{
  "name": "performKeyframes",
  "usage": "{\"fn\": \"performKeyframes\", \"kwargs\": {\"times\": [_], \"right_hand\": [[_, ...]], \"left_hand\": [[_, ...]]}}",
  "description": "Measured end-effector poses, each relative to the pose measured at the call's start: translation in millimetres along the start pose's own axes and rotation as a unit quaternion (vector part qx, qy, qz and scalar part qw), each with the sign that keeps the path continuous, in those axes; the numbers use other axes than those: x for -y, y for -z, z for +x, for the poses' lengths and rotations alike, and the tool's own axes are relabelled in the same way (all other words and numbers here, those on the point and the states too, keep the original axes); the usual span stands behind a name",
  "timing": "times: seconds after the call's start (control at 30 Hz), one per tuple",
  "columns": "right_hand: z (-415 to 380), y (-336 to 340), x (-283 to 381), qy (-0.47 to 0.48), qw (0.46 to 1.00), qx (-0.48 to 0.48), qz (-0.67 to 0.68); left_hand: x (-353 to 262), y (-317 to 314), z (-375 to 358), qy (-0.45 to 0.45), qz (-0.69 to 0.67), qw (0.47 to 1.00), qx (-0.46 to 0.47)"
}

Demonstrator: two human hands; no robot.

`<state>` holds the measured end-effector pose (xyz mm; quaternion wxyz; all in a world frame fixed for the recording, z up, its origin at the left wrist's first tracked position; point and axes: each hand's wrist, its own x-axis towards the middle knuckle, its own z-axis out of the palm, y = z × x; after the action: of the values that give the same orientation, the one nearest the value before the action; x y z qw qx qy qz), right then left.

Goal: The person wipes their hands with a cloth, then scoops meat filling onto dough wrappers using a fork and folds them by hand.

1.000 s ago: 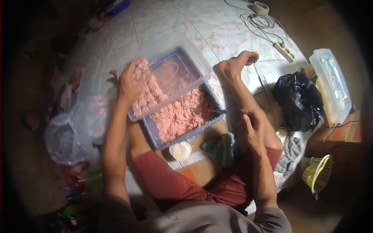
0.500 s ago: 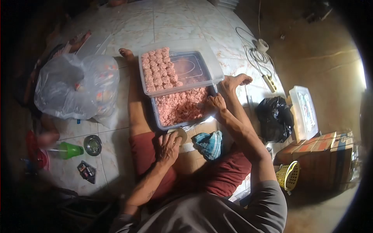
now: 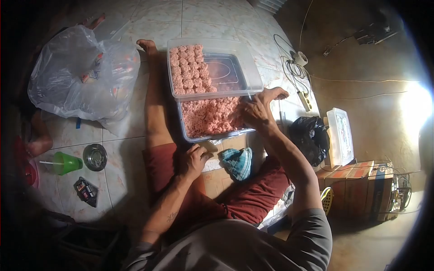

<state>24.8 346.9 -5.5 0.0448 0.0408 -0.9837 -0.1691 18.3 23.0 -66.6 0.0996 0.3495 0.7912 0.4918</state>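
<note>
A clear plastic tray point(image 3: 251, 81) holds rows of pink minced lumps point(image 3: 187, 72) on its left side. It rests over the far part of a dark tub point(image 3: 183, 124), whose near part holds loose pink mince point(image 3: 210, 118). My right hand point(image 3: 257, 113) is at the tub's right side, with curled fingers over the mince; whatever they hold is hidden. Near my lap, my left hand point(image 3: 194, 160) is closed around a flat brownish round piece point(image 3: 207, 157), partly covered by the fingers. A blue checked cloth point(image 3: 238, 163) lies on cardboard point(image 3: 219, 184) between my legs.
At left are a large plastic bag point(image 3: 86, 81), a green cup point(image 3: 68, 163), a glass ashtray point(image 3: 95, 157) and another person's foot point(image 3: 40, 145). To the right are a black bag point(image 3: 309, 140), a white-edged container point(image 3: 340, 137), cardboard boxes point(image 3: 352, 189) and a power strip point(image 3: 304, 101).
My left hand has turned and covers more of the round piece. My right hand stays by the tub's right side with its fingers lower over the mince. The whole view has shifted slightly.
</note>
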Motion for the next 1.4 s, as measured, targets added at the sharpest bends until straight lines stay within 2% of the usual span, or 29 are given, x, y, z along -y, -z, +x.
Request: {"fn": "performKeyframes", "kwargs": {"times": [0.03,0.1,0.13,0.2,0.23,0.33,0.43,0.5,0.53,0.6,0.63,0.67,0.73,0.77,0.8,0.87,0.9,0.93,0.97,1.0,1.03,1.07,1.13,1.2,1.23,1.27,1.33,1.37,1.4], "right_hand": [[0,-3,5,0.064,0.991,0.026,-0.116],[2,-8,13,0.188,0.919,0.073,-0.339],[5,-6,11,0.173,0.924,0.085,-0.33],[12,10,4,-0.009,0.99,0.093,-0.102],[13,13,2,-0.089,0.991,0.092,-0.031],[14,8,14,-0.179,0.98,0.089,0.008],[15,-1,3,-0.035,0.983,0.138,0.116],[15,-3,4,0.027,0.972,0.168,0.164],[13,-5,11,0.041,0.968,0.168,0.183],[14,-5,20,0.087,0.954,0.166,0.235],[20,13,14,0.031,0.929,0.232,0.286],[16,17,9,0.031,0.929,0.227,0.29],[6,26,-4,-0.049,0.876,0.143,0.457],[-2,34,-7,-0.05,0.876,0.137,0.459],[-11,43,-10,-0.054,0.906,0.081,0.412],[-23,60,-11,-0.038,0.947,-0.05,0.314],[-27,69,-10,-0.027,0.958,-0.124,0.258],[-32,77,-9,-0.023,0.96,-0.197,0.198],[-37,100,4,-0.136,0.918,-0.118,0.352],[-43,113,14,-0.239,0.835,-0.033,0.494],[-48,88,17,-0.236,0.816,-0.113,0.515],[-52,92,21,-0.235,0.814,-0.12,0.517],[-60,102,29,-0.253,0.77,-0.179,0.557],[-65,89,36,-0.302,0.765,-0.177,0.541],[-69,59,36,-0.266,0.863,-0.152,0.402],[-72,41,34,-0.221,0.935,-0.122,0.249],[-78,37,38,-0.233,0.922,-0.109,0.289],[-78,26,32,-0.205,0.899,-0.201,0.33],[-79,12,30,-0.196,0.87,-0.234,0.388]], "left_hand": [[0,0,-1,0.002,-0.002,1.0,0.001],[0,1,0,-0.015,-0.007,1.0,-0.009],[-2,3,-1,-0.013,-0.008,1.0,-0.009],[-7,10,-2,0.004,0.016,1.0,-0.005],[-6,10,-1,0.004,0.016,1.0,-0.005],[-6,10,0,0.035,0.008,0.999,0.015],[-1,13,1,0.094,0.005,0.992,0.087],[10,7,0,0.017,-0.152,0.986,0.064],[9,5,-4,0.018,-0.151,0.986,0.067],[9,4,-3,0.045,-0.266,0.962,0.032],[3,11,-5,0.083,-0.333,0.938,0.05],[-1,17,-6,0.083,-0.328,0.94,0.051],[-8,24,-3,0.181,-0.475,0.861,-0.005],[-10,18,-2,0.176,-0.519,0.836,-0.038],[-11,16,-1,0.171,-0.515,0.839,-0.035],[-14,15,7,0.219,-0.61,0.761,-0.015],[-17,14,13,0.211,-0.605,0.767,-0.012],[-19,13,20,0.201,-0.641,0.741,0.006],[-22,11,27,0.191,-0.675,0.712,0.025],[-24,9,34,0.183,-0.708,0.681,0.043],[-26,9,44,0.202,-0.75,0.629,0.04],[-30,11,52,0.2,-0.746,0.634,0.042],[-36,14,61,0.163,-0.788,0.594,0.02],[-39,18,60,0.171,-0.773,0.611,0.013],[-38,20,55,0.17,-0.777,0.605,0.026],[-38,20,53,0.166,-0.782,0.599,0.039],[-34,22,41,0.184,-0.771,0.608,0.044],[-33,22,39,0.187,-0.78,0.594,0.06],[-29,19,33,0.201,-0.79,0.575,0.072]]}}
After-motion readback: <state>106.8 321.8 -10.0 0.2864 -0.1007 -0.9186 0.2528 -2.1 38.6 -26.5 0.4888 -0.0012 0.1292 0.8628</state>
